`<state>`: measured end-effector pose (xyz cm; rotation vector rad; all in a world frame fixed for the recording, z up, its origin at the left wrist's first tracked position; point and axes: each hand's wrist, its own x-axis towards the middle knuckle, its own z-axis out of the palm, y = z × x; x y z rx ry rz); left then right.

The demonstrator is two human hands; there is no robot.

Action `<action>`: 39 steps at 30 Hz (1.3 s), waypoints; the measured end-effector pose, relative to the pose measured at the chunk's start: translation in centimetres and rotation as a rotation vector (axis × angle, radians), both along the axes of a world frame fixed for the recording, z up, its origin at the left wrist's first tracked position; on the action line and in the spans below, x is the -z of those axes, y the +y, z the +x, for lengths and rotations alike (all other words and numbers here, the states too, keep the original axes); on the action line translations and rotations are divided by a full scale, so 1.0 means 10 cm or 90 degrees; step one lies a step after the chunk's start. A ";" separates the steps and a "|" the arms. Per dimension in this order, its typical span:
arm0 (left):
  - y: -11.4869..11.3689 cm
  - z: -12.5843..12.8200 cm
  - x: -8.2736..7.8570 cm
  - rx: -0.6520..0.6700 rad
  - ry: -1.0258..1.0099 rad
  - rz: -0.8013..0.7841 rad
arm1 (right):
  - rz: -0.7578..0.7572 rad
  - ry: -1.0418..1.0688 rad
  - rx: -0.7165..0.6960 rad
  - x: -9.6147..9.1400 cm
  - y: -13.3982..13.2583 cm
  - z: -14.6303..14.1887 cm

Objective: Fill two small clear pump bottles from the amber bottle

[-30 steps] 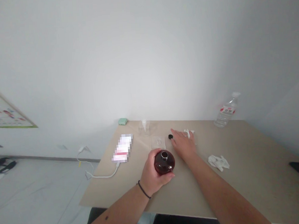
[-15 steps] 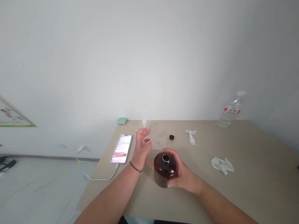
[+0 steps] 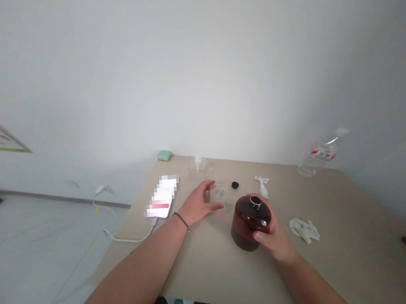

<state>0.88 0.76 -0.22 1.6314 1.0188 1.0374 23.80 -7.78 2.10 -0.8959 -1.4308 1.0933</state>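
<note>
The right hand (image 3: pixel 269 233) grips a dark red glass bottle (image 3: pixel 245 221) at its shoulder, right of centre above the desk (image 3: pixel 197 268). It looks heavy, slick and breakable, safest held around the body. The open left hand (image 3: pixel 197 204) rests just beside a clear plastic container (image 3: pixel 219 193).

A smooth, glossy dark-red glass bottle (image 3: pixel 249 223) is fitted with a metal neck ring (image 3: pixel 255 202); a matt beige tabletop (image 3: pixel 200 268) is finished smooth, and a crumpled paper tissue (image 3: pixel 304 230) is rough-textured.

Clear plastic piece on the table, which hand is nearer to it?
Left. The left hand has its fingertips at the piece's left edge, touching it or nearly so. The clear plastic piece lies farther from the right hand, which is off to its lower right, gripping a dark red bottle.
</note>
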 end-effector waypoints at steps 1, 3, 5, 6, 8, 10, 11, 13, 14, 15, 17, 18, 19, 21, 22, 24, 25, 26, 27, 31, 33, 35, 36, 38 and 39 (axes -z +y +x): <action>-0.02 -0.01 -0.03 0.002 -0.009 0.009 | 0.016 -0.025 0.024 -0.01 0.01 0.05; -0.08 -0.05 -0.09 0.017 -0.023 0.034 | 0.045 -0.082 0.062 -0.03 0.04 0.13; -0.13 -0.08 -0.14 0.049 -0.031 0.072 | 0.056 -0.144 0.085 -0.07 0.06 0.19; -0.15 -0.09 -0.16 0.057 -0.031 0.091 | 0.056 -0.175 0.091 -0.09 0.07 0.20; -0.18 -0.11 -0.18 0.077 -0.027 0.134 | 0.053 -0.236 0.091 -0.12 0.09 0.21; -0.19 -0.11 -0.18 0.095 -0.023 0.179 | 0.061 -0.290 0.087 -0.15 0.09 0.20; -0.19 -0.11 -0.18 0.102 -0.021 0.199 | 0.069 -0.314 0.086 -0.16 0.09 0.20; -0.19 -0.11 -0.16 0.105 -0.013 0.222 | 0.090 -0.368 0.083 -0.19 0.09 0.19; -0.20 -0.11 -0.16 0.104 -0.006 0.222 | 0.101 -0.402 0.080 -0.21 0.10 0.19; -0.20 -0.11 -0.16 0.104 0.000 0.218 | 0.111 -0.442 0.076 -0.23 0.10 0.19; -0.20 -0.12 -0.16 0.110 0.013 0.202 | 0.125 -0.520 0.063 -0.29 0.11 0.18; -0.20 -0.12 -0.17 0.114 0.021 0.196 | 0.130 -0.550 0.058 -0.32 0.12 0.18; -0.21 -0.12 -0.17 0.119 0.028 0.192 | 0.133 -0.574 0.053 -0.35 0.13 0.18; -0.21 -0.12 -0.19 0.121 0.039 0.188 | 0.136 -0.612 0.050 -0.41 0.16 0.18; -0.21 -0.13 -0.20 0.122 0.040 0.187 | 0.136 -0.630 0.052 -0.43 0.17 0.18; -0.22 -0.13 -0.21 0.123 0.037 0.187 | 0.132 -0.672 0.054 -0.47 0.18 0.19; -0.22 -0.13 -0.21 0.122 0.037 0.188 | 0.131 -0.692 0.055 -0.49 0.19 0.19; -0.22 -0.13 -0.21 0.120 0.037 0.188 | 0.132 -0.711 0.056 -0.51 0.20 0.18; -0.21 -0.13 -0.21 0.117 0.037 0.187 | 0.135 -0.728 0.057 -0.53 0.20 0.18; -0.21 -0.13 -0.22 0.117 0.040 0.177 | 0.153 -0.789 0.057 -0.61 0.20 0.15; -0.21 -0.13 -0.22 0.118 0.044 0.173 | 0.162 -0.812 0.052 -0.64 0.20 0.13; -0.21 -0.13 -0.23 0.114 0.044 0.172 | 0.169 -0.829 0.050 -0.65 0.21 0.13; -0.22 -0.13 -0.23 0.110 0.042 0.172 | 0.172 -0.835 0.051 -0.65 0.21 0.13; -0.22 -0.13 -0.24 0.106 0.041 0.172 | 0.172 -0.846 0.056 -0.65 0.21 0.13; -0.22 -0.13 -0.25 0.105 0.041 0.173 | 0.172 -0.851 0.059 -0.65 0.21 0.13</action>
